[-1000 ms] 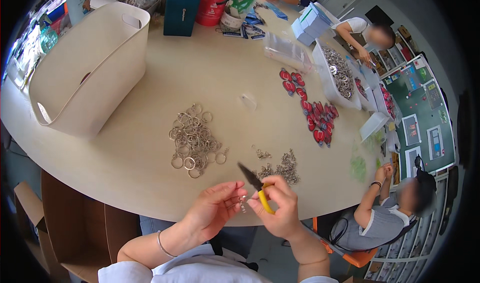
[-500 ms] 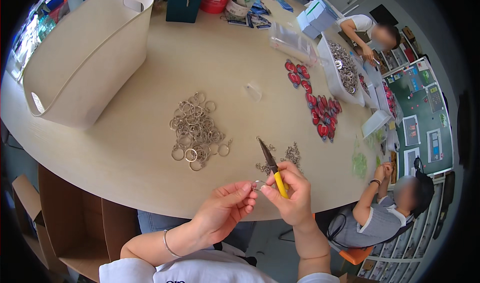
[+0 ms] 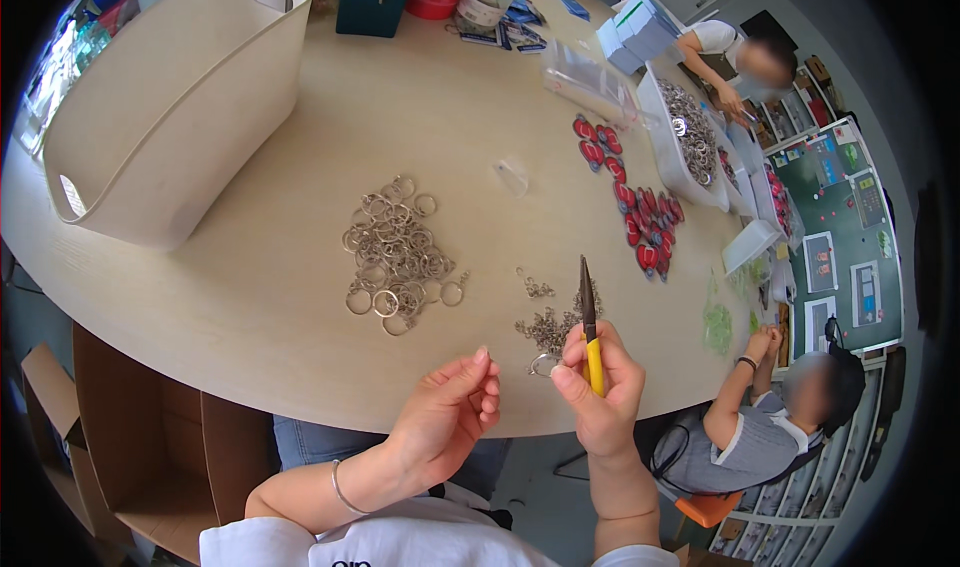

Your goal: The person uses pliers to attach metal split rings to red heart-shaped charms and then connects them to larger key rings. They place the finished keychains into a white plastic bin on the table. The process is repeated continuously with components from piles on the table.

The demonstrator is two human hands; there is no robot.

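Observation:
My right hand (image 3: pixel 605 392) is closed round a pair of yellow-handled pliers (image 3: pixel 592 342), their dark pointed jaws tilted up and away from me. A metal key ring (image 3: pixel 545 365) is pinched at the thumb of that same hand. Beside it, my left hand (image 3: pixel 447 405) is closed, thumb against curled fingers, with nothing visible at the tips. Just beyond the pliers lie small chain pieces (image 3: pixel 548 329), partly hidden by my right hand. To the left of them spreads a pile of key rings (image 3: pixel 395 257) with short chains.
Red slipper-shaped charms (image 3: pixel 650 222) lie to the right, near a white bin of key rings (image 3: pixel 690 157). A large cream tub (image 3: pixel 170 117) stands at the left. Two people (image 3: pixel 745 422) (image 3: pixel 735 62) sit along the right side. A cardboard box (image 3: pixel 150 447) stands below the table edge.
My hands have parted. The right hand has moved slightly right with the pliers and key ring, and the pliers point more upright. The left hand has let go of the ring.

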